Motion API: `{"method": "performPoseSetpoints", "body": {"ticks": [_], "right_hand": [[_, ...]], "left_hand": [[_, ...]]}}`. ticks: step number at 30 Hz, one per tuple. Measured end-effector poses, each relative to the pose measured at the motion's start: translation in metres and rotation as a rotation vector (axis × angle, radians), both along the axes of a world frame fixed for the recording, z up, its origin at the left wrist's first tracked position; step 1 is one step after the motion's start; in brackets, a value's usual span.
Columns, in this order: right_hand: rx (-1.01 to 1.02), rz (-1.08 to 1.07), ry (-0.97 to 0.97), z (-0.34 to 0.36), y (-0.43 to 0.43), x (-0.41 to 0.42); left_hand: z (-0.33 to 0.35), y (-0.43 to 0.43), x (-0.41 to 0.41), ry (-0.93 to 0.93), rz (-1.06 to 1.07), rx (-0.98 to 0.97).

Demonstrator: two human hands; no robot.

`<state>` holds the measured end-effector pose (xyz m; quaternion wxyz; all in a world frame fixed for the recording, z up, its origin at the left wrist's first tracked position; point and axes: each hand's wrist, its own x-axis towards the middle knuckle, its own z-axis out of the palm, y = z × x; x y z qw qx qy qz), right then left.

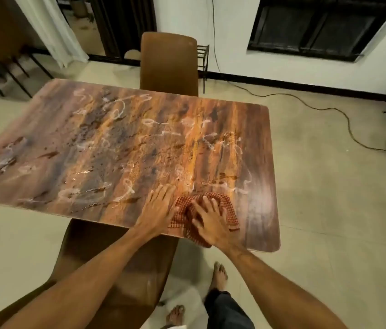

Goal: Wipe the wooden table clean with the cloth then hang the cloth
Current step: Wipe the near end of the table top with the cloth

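The red checked cloth (207, 214) lies bunched at the near edge of the wooden surface (125, 148), toward its right corner. The right hand (208, 225) presses flat on the cloth, fingers spread. The left hand (157, 208) rests open, just left of the cloth, touching it. White smears and dark spots cover the surface beyond the cloth.

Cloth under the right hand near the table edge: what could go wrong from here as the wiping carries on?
1. The cloth is bunched and partly overhangs the near edge of the table; it could slip off.
2. White streaks and dark spots cover most of the top, so a bunched cloth may only smear them.
3. The left hand rests flat on the dirty surface and may pick up residue while the right hand wipes.
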<state>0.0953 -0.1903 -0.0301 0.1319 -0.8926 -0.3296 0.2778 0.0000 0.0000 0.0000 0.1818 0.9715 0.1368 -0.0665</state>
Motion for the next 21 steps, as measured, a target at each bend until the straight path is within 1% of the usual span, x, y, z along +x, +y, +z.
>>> {"method": "performPoseSetpoints", "body": {"ticks": [2, 4, 6, 8, 11, 13, 15, 17, 19, 21], "right_hand": [[-0.067, 0.077, 0.005, -0.021, -0.003, 0.009], [-0.099, 0.149, -0.052, -0.040, -0.008, 0.017], [-0.084, 0.157, -0.123, -0.049, -0.013, 0.040], [-0.107, 0.095, -0.165, -0.054, -0.018, 0.074], [-0.141, -0.064, -0.188, -0.060, -0.021, 0.116], [-0.147, -0.150, -0.200, -0.060, -0.006, 0.141], [-0.131, -0.180, -0.220, -0.062, 0.025, 0.150], [-0.101, -0.126, -0.254, -0.066, 0.061, 0.145], [-0.069, 0.012, -0.285, -0.068, 0.092, 0.124], [-0.008, 0.157, -0.274, -0.071, 0.104, 0.095]], "left_hand": [[-0.010, -0.005, 0.012, 0.019, 0.059, -0.013], [-0.022, -0.008, 0.020, 0.048, 0.118, -0.016], [-0.027, -0.008, 0.031, 0.053, 0.152, -0.008], [-0.029, -0.008, 0.048, 0.063, 0.179, -0.011], [-0.031, -0.007, 0.067, 0.045, 0.236, -0.055], [-0.034, 0.003, 0.082, 0.014, 0.254, -0.035], [-0.039, 0.017, 0.094, -0.021, 0.267, -0.023], [-0.043, 0.032, 0.103, -0.068, 0.297, -0.040], [-0.045, 0.046, 0.106, -0.110, 0.316, -0.053], [-0.050, 0.058, 0.104, -0.157, 0.342, -0.062]]}}
